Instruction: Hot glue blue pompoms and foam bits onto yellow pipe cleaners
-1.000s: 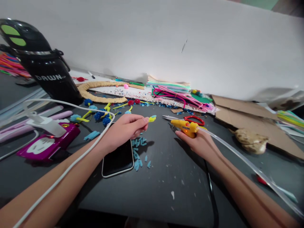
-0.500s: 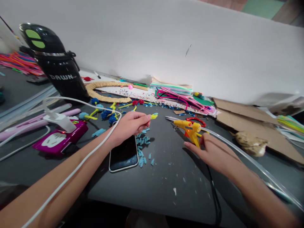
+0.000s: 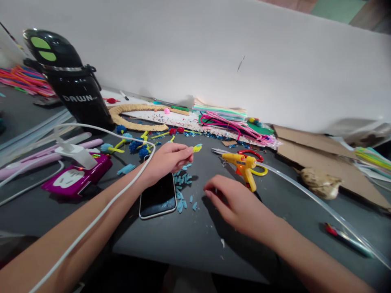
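Observation:
Pinched in my left hand (image 3: 174, 159) is a small yellow-green piece (image 3: 197, 148) with a light blue tip, above the phone's upper end. My right hand (image 3: 230, 199) hovers over the grey table, fingers curled and slightly apart, nothing between them. Beyond it lies a yellow glue gun (image 3: 241, 163) with a long clear glue stick in its back, resting by red-and-yellow scissors (image 3: 262, 169). Small light blue pieces (image 3: 183, 179) are scattered between my hands, beside the phone (image 3: 159, 199).
A black bottle (image 3: 77, 97) stands at the back left, near a purple power adapter (image 3: 77, 175) whose white cable crosses my left forearm. Pink pipe cleaners (image 3: 238, 130) lie at the back; cardboard (image 3: 324, 167) and a wrapped lump (image 3: 319, 183) are at the right.
My right hand has let go of the glue gun and moved left, toward the light blue pieces. My left hand keeps its pinch on the yellow-green piece.

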{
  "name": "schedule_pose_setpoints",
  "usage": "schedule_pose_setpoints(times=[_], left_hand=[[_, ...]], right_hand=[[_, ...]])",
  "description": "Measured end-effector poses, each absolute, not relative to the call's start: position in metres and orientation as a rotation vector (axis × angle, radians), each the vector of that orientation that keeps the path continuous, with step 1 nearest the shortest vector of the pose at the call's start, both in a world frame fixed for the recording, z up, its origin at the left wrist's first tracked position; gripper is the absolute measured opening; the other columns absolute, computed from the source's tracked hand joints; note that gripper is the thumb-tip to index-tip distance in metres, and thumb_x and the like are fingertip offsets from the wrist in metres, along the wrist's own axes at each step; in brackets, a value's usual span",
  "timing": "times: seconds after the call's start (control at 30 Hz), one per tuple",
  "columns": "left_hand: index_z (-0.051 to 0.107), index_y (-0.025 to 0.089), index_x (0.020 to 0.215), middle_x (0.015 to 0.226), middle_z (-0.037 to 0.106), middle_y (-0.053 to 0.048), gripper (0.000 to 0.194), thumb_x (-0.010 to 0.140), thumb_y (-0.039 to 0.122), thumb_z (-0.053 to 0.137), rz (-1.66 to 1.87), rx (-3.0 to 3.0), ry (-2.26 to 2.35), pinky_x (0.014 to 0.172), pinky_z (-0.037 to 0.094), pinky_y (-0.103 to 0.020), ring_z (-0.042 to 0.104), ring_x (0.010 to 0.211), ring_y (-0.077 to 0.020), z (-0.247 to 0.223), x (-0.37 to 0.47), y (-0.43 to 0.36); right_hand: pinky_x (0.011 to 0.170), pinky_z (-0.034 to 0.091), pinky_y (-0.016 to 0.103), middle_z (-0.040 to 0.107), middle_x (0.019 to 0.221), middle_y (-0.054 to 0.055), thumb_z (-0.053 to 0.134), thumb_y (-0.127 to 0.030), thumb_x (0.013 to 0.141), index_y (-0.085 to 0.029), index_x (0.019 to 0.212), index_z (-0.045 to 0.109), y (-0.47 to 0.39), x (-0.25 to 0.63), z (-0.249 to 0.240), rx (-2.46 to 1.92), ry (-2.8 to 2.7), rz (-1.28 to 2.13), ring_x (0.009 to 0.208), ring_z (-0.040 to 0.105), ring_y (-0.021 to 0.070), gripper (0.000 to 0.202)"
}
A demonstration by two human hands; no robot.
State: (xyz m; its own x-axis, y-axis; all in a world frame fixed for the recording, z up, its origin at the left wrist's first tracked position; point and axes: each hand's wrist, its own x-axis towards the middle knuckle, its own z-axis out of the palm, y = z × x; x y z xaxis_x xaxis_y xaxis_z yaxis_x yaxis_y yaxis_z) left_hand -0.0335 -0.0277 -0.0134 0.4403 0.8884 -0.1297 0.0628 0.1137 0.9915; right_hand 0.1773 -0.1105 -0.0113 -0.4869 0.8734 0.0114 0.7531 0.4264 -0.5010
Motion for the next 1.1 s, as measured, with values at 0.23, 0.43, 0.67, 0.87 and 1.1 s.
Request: schedule_pose_setpoints(times=[0.23,0.43,0.67,0.87,1.1], left_hand=[[0.055,0.015,0.073,0.056,0.033,0.006,0.034,0.087,0.046,0.058,0.754,1.336,0.924,0.046,0.016,-0.022,0.026,0.047,-0.0059,-0.013,-0.034,-0.030],[0.057,0.014,0.077,0.056,0.033,0.006,0.036,0.090,0.048,0.054,0.742,1.379,0.946,0.045,0.019,-0.021,0.026,0.047,-0.0060,-0.014,-0.032,-0.031],[0.059,0.015,0.089,0.061,0.037,0.006,0.039,0.090,0.053,0.050,0.674,1.513,0.927,0.047,0.025,-0.020,0.031,0.051,-0.0077,-0.017,-0.028,-0.035],[0.051,0.016,0.073,0.064,0.035,0.005,0.035,0.087,0.047,0.056,0.621,1.757,0.967,0.051,0.025,-0.022,0.033,0.057,-0.0086,-0.017,-0.022,-0.038],[0.047,0.016,0.070,0.064,0.032,0.006,0.035,0.089,0.044,0.054,0.551,1.820,0.970,0.053,0.024,-0.023,0.030,0.059,-0.0091,-0.018,-0.020,-0.038]], right_hand=[[0.074,0.044,0.028,0.057,0.102,0.005,0.053,-0.024,0.094,-0.021,0.101,0.059,-0.077,0.146,-0.037,-1.362,-2.382,0.565,0.084,0.056,0.0158,0.010],[0.073,0.044,0.029,0.057,0.095,0.005,0.049,-0.021,0.094,-0.019,0.091,0.055,-0.077,0.146,-0.042,-1.369,-2.374,0.552,0.081,0.055,0.0161,0.007],[0.066,0.047,0.028,0.062,0.080,0.001,0.052,-0.031,0.094,-0.019,0.093,0.055,-0.078,0.171,-0.030,-1.306,-1.845,0.942,0.072,0.058,0.0146,0.012],[0.073,0.054,0.030,0.064,0.085,0.001,0.071,-0.035,0.082,-0.022,0.092,0.048,-0.079,0.172,-0.037,-1.146,-1.488,1.166,0.078,0.064,0.0147,0.028],[0.069,0.055,0.026,0.063,0.076,-0.003,0.075,-0.031,0.078,-0.022,0.090,0.046,-0.082,0.170,-0.034,-1.117,-1.392,1.217,0.070,0.065,0.0118,0.033]])
